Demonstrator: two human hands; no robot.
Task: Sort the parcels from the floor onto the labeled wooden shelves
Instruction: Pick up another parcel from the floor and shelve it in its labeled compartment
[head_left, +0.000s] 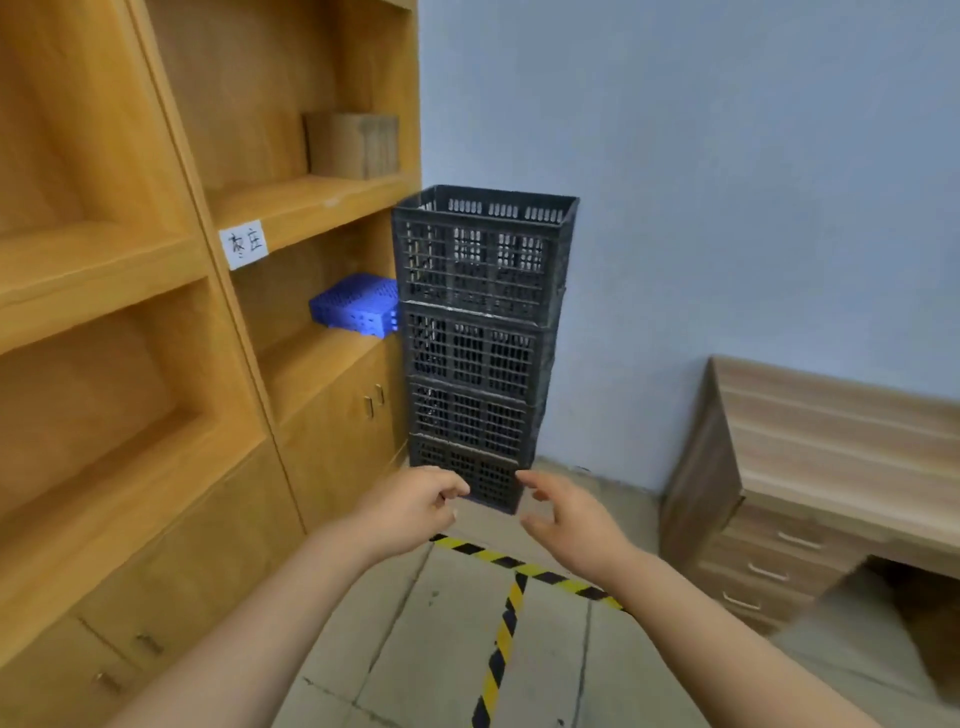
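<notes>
Left hand (415, 501), 11 o'clock: forearm extended, fingers loosely curled, empty. Right hand (566, 512), 1 o'clock: fingers spread, empty, near stacked crates (480, 332).

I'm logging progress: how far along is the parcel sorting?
Done, apparently: a brown cardboard box and a blue perforated plastic parcel sit on the labeled wooden shelves. In hand: nothing; the left hand and right hand are empty. Left: unclear, no floor parcels in view.
</notes>
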